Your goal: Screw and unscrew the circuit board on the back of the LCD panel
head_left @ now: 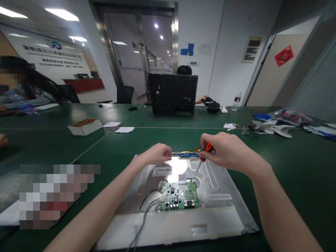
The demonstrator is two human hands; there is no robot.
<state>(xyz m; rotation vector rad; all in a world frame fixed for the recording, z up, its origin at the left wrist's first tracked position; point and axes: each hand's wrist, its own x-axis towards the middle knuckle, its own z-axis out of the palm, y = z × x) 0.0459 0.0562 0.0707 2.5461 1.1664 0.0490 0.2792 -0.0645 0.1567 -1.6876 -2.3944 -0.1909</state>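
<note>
A metal-backed display panel [225, 196] lies in front of me on the green table. Fixed to its middle is a green circuit board [181, 196], with dark cables [145, 217] running from its left side. Along the panel's far edge runs a narrow blue circuit strip [181, 155]. My right hand [223, 150] is closed around a red and black screwdriver [208, 147], whose shaft slants down toward the panel just above the green board. With its fingers curled, my left hand [159, 153] rests at the left end of the blue strip; what its fingertips hold, if anything, is hidden.
A black monitor back [173, 94] stands across the table, with a person behind it. An open box [85, 126] and papers [125, 130] lie to the left. At right are a water bottle [236, 101], a plastic bag [291, 116] and loose parts [258, 127]. Another person sits far left.
</note>
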